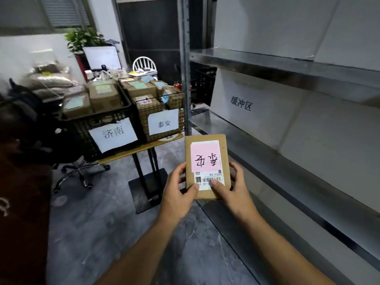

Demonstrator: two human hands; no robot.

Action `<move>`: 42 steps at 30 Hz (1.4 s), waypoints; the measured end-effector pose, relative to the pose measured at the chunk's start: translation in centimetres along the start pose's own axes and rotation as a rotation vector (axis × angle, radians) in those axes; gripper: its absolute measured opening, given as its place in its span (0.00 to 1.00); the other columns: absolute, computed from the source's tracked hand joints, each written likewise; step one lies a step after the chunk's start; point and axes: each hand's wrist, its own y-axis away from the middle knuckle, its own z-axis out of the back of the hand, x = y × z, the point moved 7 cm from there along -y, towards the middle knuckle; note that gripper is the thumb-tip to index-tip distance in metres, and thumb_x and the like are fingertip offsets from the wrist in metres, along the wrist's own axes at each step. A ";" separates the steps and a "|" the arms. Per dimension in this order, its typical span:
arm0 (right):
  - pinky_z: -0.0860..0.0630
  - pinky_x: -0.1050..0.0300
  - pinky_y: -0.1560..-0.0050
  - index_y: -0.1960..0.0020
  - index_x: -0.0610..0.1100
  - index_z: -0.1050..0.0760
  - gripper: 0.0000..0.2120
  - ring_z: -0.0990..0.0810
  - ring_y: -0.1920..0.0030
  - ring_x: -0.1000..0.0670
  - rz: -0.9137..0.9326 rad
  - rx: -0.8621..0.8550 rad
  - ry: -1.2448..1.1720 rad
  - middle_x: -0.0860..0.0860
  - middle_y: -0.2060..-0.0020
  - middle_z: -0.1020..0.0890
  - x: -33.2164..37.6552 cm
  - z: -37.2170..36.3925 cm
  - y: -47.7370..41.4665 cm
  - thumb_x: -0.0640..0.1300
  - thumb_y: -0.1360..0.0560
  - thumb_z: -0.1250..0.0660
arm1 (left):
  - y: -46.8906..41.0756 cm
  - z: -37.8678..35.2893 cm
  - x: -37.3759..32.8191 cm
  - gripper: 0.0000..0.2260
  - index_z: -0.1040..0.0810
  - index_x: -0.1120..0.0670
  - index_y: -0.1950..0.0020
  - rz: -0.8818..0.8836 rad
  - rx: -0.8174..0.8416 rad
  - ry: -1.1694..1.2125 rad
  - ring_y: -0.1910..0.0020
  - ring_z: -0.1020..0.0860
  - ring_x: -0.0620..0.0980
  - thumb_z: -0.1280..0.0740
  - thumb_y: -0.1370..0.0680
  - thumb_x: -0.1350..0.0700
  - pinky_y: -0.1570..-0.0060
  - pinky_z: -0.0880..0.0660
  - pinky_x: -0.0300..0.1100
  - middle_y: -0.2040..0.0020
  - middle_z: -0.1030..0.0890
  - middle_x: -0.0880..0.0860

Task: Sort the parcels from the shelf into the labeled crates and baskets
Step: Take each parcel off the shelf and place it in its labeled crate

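**Head view, facing the shelf corner.** I am holding one flat cardboard parcel [205,137] upright in both hands, out in front of me. It is hanging above the grey floor [98,223], just beside the front edge of the metal shelf [267,60].

- **Left hand:** my left hand [176,192] is gripping the parcel's left edge. Its fingers are curling behind the card and its thumb [194,188] is pressing on the lower front.
- **Right hand:** my right hand [234,190] is gripping the right edge in the same way. Its thumb [216,185] is lying on the white barcode label [207,178].
- **Parcel face:** a pink note [205,157] is covering most of the front. Its two handwritten characters are showing upside down to me and appear to read 泰安.

**Background, left of the shelf post.** A wooden table [131,151] is carrying two containers that are standing just beside each other.

- **Black crate:** the black crate [115,116] is wearing a paper sign [113,133] reading 济南. Brown boxes [104,95] are sitting inside it.
- **Wire basket:** the wire basket [144,114], to the right of the crate, is wearing a sign [163,124] reading 泰安. More boxes [144,99] are sitting inside it.

**Other features.** A sheet marked 缓冲区 [241,103] is hanging on the shelf's back panel. An office chair [82,171] is standing beside the table, to its left.
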 end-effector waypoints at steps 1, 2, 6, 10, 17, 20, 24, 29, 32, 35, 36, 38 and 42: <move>0.20 0.41 0.39 0.30 0.69 0.40 0.38 0.19 0.39 0.53 0.000 0.006 0.008 0.67 0.38 0.23 -0.1 -0.6 -0.8 0.64 0.34 0.24 | -0.4 0.4 0.3 0.30 0.33 0.38 0.29 0.007 -0.008 -0.016 0.39 0.24 0.38 0.27 0.24 0.60 0.44 0.19 0.47 0.33 0.25 0.44; 0.19 0.41 0.40 0.29 0.68 0.41 0.38 0.18 0.40 0.53 -0.004 0.013 0.014 0.68 0.40 0.23 -0.2 -1.2 -1.6 0.63 0.33 0.24 | -0.8 0.7 0.4 0.30 0.34 0.39 0.27 0.011 -0.011 -0.040 0.38 0.24 0.40 0.27 0.24 0.60 0.44 0.19 0.48 0.32 0.26 0.44; 0.19 0.40 0.42 0.29 0.68 0.43 0.37 0.17 0.43 0.51 -0.033 0.042 0.007 0.64 0.42 0.20 -0.9 -3.6 -5.4 0.60 0.30 0.24 | -3.6 2.2 0.7 0.29 0.35 0.37 0.27 -0.026 -0.059 -0.166 0.36 0.25 0.43 0.29 0.24 0.55 0.41 0.21 0.51 0.31 0.29 0.43; 0.18 0.40 0.43 0.33 0.64 0.41 0.31 0.16 0.45 0.50 -0.057 0.071 -0.053 0.56 0.41 0.18 -1.3 -5.8 -11.1 0.49 0.25 0.24 | -7.9 3.3 1.0 0.28 0.36 0.40 0.25 -0.013 -0.076 -0.253 0.36 0.24 0.44 0.32 0.23 0.53 0.41 0.21 0.50 0.30 0.29 0.45; 0.19 0.34 0.43 0.40 0.75 0.36 0.30 0.16 0.44 0.47 -0.097 0.157 -0.127 0.57 0.44 0.17 -1.3 -8.0 -21.6 0.55 0.31 0.23 | -17.3 6.2 -1.2 0.21 0.32 0.50 0.25 -0.006 -0.177 -0.486 0.32 0.29 0.46 0.36 0.18 0.51 0.41 0.30 0.37 0.29 0.28 0.48; 0.20 0.33 0.42 0.37 0.71 0.37 0.29 0.17 0.43 0.47 -0.077 0.181 -0.099 0.58 0.44 0.19 -0.9 -8.3 -25.7 0.52 0.28 0.24 | -21.3 7.6 -1.0 0.24 0.34 0.48 0.24 0.000 -0.216 -0.718 0.30 0.32 0.51 0.36 0.19 0.47 0.33 0.32 0.48 0.28 0.29 0.50; 0.21 0.33 0.42 0.33 0.66 0.39 0.31 0.17 0.44 0.46 -0.071 0.210 -0.067 0.57 0.43 0.18 -0.1 -8.8 -31.1 0.54 0.28 0.25 | -25.5 8.9 -1.6 0.26 0.37 0.48 0.23 -0.051 -0.228 -1.127 0.27 0.35 0.55 0.38 0.20 0.44 0.27 0.38 0.53 0.26 0.31 0.52; 0.20 0.33 0.44 0.36 0.68 0.39 0.28 0.16 0.45 0.46 -0.045 0.203 -0.064 0.56 0.42 0.18 2.0 -10.2 -37.2 0.52 0.26 0.25 | -29.6 11.1 -1.3 0.26 0.35 0.50 0.24 -0.081 -0.258 -1.222 0.28 0.35 0.56 0.37 0.20 0.45 0.28 0.40 0.53 0.27 0.29 0.53; 0.18 0.33 0.51 0.33 0.64 0.40 0.28 0.16 0.45 0.45 -0.012 0.206 -0.077 0.54 0.40 0.20 3.9 -11.9 -40.8 0.51 0.24 0.27 | -32.3 13.3 0.0 0.27 0.36 0.49 0.23 -0.020 -0.277 -1.221 0.26 0.37 0.55 0.37 0.20 0.44 0.26 0.41 0.54 0.26 0.31 0.53; 0.17 0.34 0.51 0.32 0.62 0.41 0.29 0.17 0.43 0.45 0.008 0.192 -0.098 0.53 0.37 0.21 5.3 -14.0 -44.3 0.50 0.23 0.27 | -35.3 15.7 1.5 0.27 0.37 0.48 0.23 0.004 -0.290 -1.218 0.26 0.37 0.55 0.38 0.21 0.43 0.26 0.40 0.57 0.26 0.31 0.52; 0.17 0.33 0.51 0.31 0.62 0.41 0.29 0.17 0.43 0.45 0.018 0.183 -0.098 0.54 0.36 0.22 5.7 -14.8 -45.5 0.51 0.23 0.27 | -36.4 16.5 2.0 0.27 0.37 0.48 0.23 0.001 -0.299 -1.217 0.26 0.37 0.55 0.38 0.21 0.43 0.26 0.40 0.57 0.26 0.31 0.52; 0.17 0.35 0.50 0.30 0.63 0.41 0.31 0.17 0.43 0.46 0.047 0.168 -0.093 0.56 0.37 0.22 6.8 -16.5 -47.9 0.53 0.25 0.26 | -39.2 18.1 2.5 0.26 0.37 0.47 0.23 -0.017 -0.316 -1.216 0.26 0.37 0.55 0.38 0.21 0.43 0.26 0.41 0.58 0.26 0.31 0.51; 0.17 0.38 0.51 0.27 0.59 0.42 0.31 0.18 0.43 0.46 0.079 0.132 -0.071 0.60 0.42 0.24 8.6 -20.7 -52.9 0.51 0.22 0.28 | -45.3 21.4 3.3 0.26 0.37 0.47 0.23 -0.032 -0.317 -1.207 0.26 0.37 0.55 0.38 0.20 0.44 0.25 0.43 0.57 0.26 0.32 0.51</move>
